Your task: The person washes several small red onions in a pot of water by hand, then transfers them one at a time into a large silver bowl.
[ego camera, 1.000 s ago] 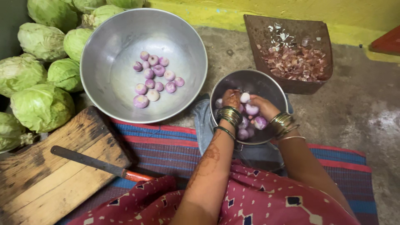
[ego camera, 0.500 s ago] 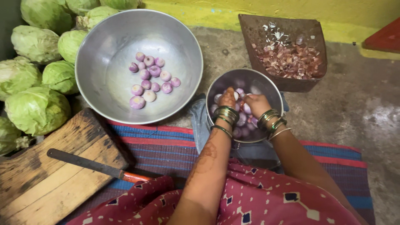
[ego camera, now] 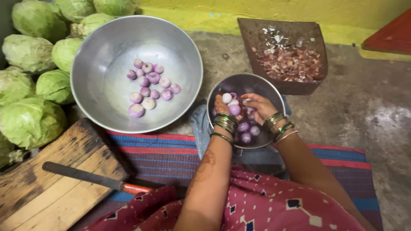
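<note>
Steel pot [ego camera: 274, 83] on the floor — both hands inside it among peeled purple onions [ego camera: 247, 130]. Left hand [ego camera: 222, 105] curled round a few onions; right hand [ego camera: 258, 107] — fingers bent, grip unclear. Big steel bowl [ego camera: 107, 42] sits just left.

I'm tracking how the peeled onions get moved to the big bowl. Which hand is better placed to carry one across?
Probably the left hand: it's beside a peeled onion and nearer the big bowl. The right hand sits farther away.
</note>
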